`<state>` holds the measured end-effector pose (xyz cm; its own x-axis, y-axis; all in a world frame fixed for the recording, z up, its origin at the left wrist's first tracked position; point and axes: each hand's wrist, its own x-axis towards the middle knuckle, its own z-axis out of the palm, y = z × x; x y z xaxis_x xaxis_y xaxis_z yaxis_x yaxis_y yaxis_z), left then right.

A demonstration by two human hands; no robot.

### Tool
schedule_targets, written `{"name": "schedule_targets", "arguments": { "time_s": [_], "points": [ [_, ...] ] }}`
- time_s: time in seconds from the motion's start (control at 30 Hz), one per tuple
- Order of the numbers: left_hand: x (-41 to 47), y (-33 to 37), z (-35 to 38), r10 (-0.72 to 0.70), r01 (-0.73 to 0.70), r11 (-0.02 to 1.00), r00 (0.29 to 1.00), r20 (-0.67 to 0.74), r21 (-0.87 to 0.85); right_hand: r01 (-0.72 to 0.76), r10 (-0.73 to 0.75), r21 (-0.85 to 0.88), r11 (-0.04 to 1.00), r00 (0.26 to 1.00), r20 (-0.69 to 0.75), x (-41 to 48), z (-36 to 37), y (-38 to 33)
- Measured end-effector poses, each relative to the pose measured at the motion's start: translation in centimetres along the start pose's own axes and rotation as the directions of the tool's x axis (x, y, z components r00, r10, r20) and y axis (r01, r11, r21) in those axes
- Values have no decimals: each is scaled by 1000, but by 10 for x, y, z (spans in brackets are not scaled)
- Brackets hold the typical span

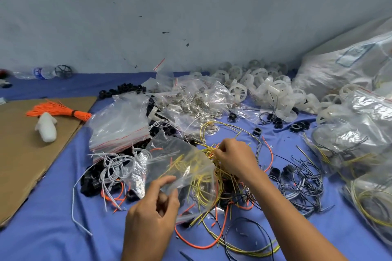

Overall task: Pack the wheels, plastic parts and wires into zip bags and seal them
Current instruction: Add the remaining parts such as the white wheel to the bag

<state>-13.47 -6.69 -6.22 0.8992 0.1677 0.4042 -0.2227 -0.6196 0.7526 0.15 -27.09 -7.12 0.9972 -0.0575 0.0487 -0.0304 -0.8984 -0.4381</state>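
1. Head view: the left hand (152, 207) is pinching the edge of a clear zip bag (176, 163) in the middle of the blue cloth (53, 229). The right hand (235, 159), fingers curled, is gripping yellow wires (203, 188) at the bag's mouth.
2. Packed bags (350, 133) are lying at the cloth's right edge. White wheels (263, 89) and black plastic parts (127, 89) are sitting loose along the far edge, so I judge that much is left to pack.

- sack (350, 63) cut off by right edge
- cardboard (21, 154) cut off at left edge
- right hand (235, 159) fingertips buried in yellow wires (203, 178)
- bottle (40, 72) label too blurred to read
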Motion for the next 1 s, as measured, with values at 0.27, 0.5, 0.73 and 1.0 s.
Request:
{"name": "schedule_targets", "arguments": {
  "time_s": [0.27, 0.5, 0.73, 1.0],
  "points": [
    [9, 6, -4, 79, -79, 993, 997, 4, 93, 123, 137, 731, 671, 949, -285, -23, -47, 27],
    [30, 7, 2, 142, -167, 951, 984, 113, 259, 269, 206, 963, -14, 943, -261, -51, -85, 31],
    [39, 16, 3, 158, -194, 935, 977, 142, 296, -128, -195, 987, 102, 970, 146, -113, -95, 27],
    [12, 25, 2, 236, -391, 887, 840, 488, 245, -210, -290, 927, 311, 908, 303, -123, -16, -45]
  ]
}}
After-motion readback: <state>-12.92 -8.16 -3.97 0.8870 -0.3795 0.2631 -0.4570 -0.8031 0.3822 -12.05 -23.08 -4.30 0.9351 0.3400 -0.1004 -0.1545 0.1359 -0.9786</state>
